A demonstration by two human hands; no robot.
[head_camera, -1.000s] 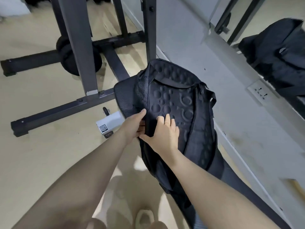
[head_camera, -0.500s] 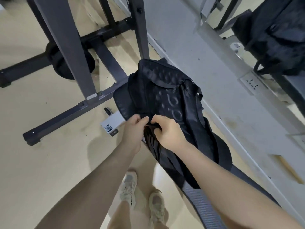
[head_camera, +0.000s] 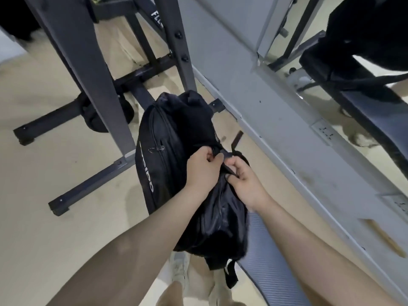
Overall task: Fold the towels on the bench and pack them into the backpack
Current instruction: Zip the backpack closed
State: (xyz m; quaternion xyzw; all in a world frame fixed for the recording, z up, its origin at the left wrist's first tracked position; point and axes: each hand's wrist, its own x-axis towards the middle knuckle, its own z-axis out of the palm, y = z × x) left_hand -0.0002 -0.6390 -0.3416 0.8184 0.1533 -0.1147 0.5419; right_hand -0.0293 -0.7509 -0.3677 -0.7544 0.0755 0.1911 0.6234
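Observation:
A black backpack (head_camera: 176, 146) with white lettering on its side hangs in front of me above the floor. My left hand (head_camera: 202, 170) grips its top fabric near the middle. My right hand (head_camera: 245, 184) pinches a black strap at the same spot. The bag's zippered side faces left, and a strap end dangles below it. The grey ribbed bench pad (head_camera: 262, 261) shows at the bottom right, partly under the bag. No towel is visible.
A dark steel rack frame (head_camera: 92, 85) with floor feet stands left and behind the bag. A grey wall base with a mirror (head_camera: 364, 102) runs along the right, reflecting the bench and a dark bag. My shoes (head_camera: 181, 272) show below on the beige floor.
The backpack has turned, so its zippered, lettered side shows instead of the padded back panel. Both hands shifted to the top strap area. The view tilted further down.

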